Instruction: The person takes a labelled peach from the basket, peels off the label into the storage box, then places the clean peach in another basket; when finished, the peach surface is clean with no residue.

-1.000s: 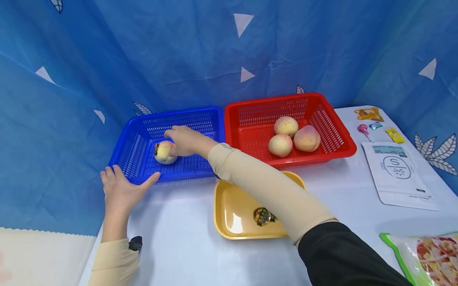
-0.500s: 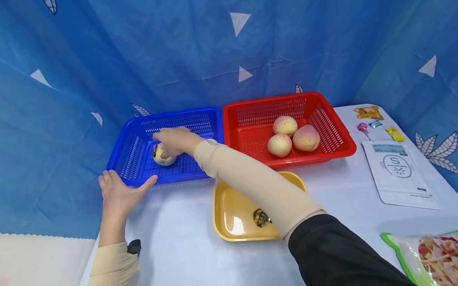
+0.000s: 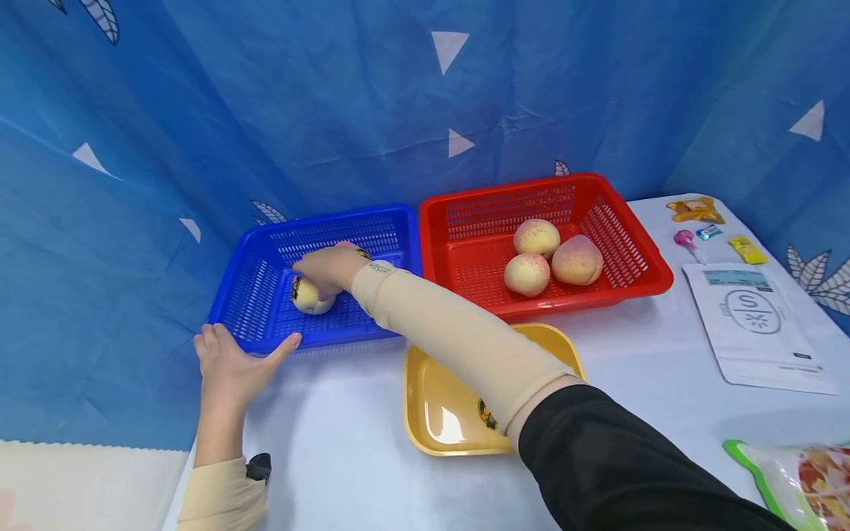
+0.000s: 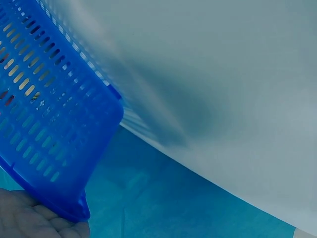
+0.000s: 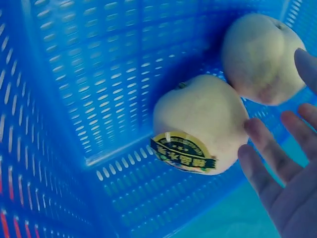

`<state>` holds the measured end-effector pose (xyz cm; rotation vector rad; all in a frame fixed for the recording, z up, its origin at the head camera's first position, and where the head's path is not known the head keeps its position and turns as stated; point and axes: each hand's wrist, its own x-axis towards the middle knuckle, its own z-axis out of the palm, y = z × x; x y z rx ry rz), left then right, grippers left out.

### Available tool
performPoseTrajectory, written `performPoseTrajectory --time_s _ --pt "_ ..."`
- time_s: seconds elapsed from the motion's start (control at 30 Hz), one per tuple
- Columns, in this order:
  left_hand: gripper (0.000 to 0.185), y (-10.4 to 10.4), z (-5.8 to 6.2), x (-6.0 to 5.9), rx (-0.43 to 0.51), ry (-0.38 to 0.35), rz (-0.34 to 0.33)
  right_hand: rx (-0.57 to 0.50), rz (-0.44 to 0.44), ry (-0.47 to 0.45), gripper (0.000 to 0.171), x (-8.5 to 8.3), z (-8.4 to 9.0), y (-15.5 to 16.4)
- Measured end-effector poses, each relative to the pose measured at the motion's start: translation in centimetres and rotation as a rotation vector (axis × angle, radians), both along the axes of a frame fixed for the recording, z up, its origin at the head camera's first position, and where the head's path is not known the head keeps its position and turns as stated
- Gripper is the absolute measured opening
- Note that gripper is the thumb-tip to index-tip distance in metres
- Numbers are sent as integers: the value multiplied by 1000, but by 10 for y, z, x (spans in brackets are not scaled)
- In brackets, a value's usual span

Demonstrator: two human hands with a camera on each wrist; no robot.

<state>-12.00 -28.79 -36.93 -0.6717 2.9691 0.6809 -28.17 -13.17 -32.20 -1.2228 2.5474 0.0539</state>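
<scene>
Two pale peaches lie in the blue basket (image 3: 279,321). In the head view my right hand (image 3: 325,269) covers much of the left peach (image 3: 311,299); part of another peach (image 3: 346,244) shows behind it. From the right wrist, one peach (image 5: 200,116) bears a black-and-gold label (image 5: 183,153). The right hand's fingers are spread, with two fingertips right at this peach's side and the thumb overlapping the other peach (image 5: 260,57). My left hand (image 3: 229,365) rests at the basket's near left corner, thumb extended sideways, fingers (image 4: 39,220) against the rim.
Adjoining the blue basket on the right is a red basket (image 3: 465,265) with three peaches. A yellow tray (image 3: 425,424) lies in front, partly under my right forearm. Several candies, a white pouch (image 3: 757,324) and a green-edged bag (image 3: 803,479) lie at the right.
My right hand has shifted left and slightly down over the left peach. The other peach has come into sight behind it. My left hand stays at the corner; the head view shifts slightly.
</scene>
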Motion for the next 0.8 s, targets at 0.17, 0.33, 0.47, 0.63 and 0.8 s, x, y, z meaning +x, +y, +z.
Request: performPoseTrajectory --time_s 0.17,0.33,0.47,0.63,0.8 --pt "140 1 -2 2 3 2 -7 -62 100 -48 53 -3 -12 7" --pt "139 0 -2 2 0 10 -10 -156 84 -167 48 -8 -15 10" --pt "140 1 -1 2 3 9 -6 -131 86 -153 57 -8 -17 9" --pt "140 2 0 2 7 11 -1 -124 86 -130 63 -8 -19 9" --pt "140 1 0 1 6 14 -5 -104 62 -137 68 -9 -21 11"
